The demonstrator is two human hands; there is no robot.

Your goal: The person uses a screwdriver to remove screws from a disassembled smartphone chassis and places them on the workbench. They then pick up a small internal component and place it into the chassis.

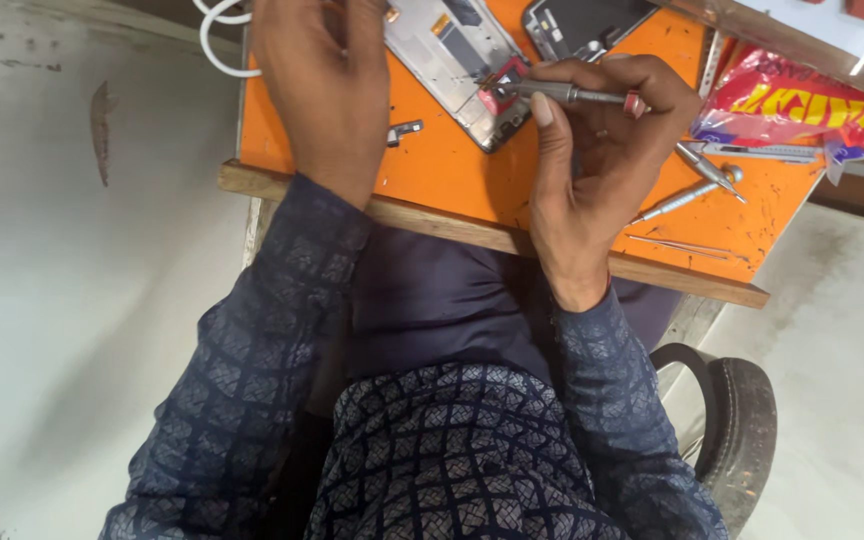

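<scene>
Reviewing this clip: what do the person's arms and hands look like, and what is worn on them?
Both hands, left and right, are bare: no gloves, and no rings that I can make out. Both arms wear long sleeves of dark navy cloth with a woven, basket-like lattice pattern in lighter grey-blue, reaching to the wrists. A thin reddish band seems to show at the right cuff, too small to be sure.

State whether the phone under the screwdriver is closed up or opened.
Opened. The phone lies on the orange mat with inner parts exposed; the right hand holds the screwdriver tip to them.
</scene>
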